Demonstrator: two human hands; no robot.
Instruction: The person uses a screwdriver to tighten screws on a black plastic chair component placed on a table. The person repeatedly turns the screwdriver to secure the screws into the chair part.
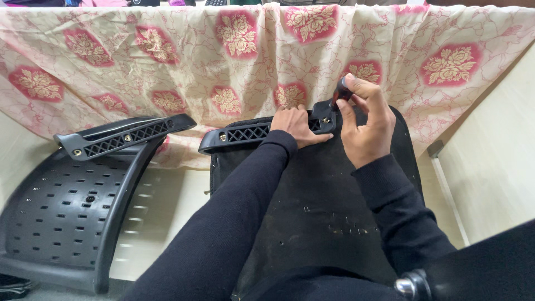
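While the cream cloth printed with red and gold flower medallions (167, 72) is hanging as a backdrop just beyond both hands, it is draping over the far edge of the pale work surface (161, 212), so nothing hard is showing behind the grip. Nearer than the hands, the flat black fabric-covered seat panel (323, 212) is lying underside up, apparently so that its fittings are facing the person; small metal staples are dotting it below the right wrist. Well to the left of the grip, a black perforated plastic chair shell (56, 217) is resting with its own lattice-patterned armrest bar (122, 134) on top, clear of the work. Under the left hand (298, 125), the black plastic armrest bar with a diamond lattice (245, 134) is lying across the panel's far edge; the palm is pressing flat on it, fingers spread rather than curled, seemingly steadying it. The right hand (365, 120) is wrapping closed around a dark-handled tool (341, 89), likely a screwdriver, whose tip is pointing down at the bar's end plate with its brass screw (326, 120). Open room is lying to the right toward the pale side wall (490, 161), while the cloth is crowding the far side.
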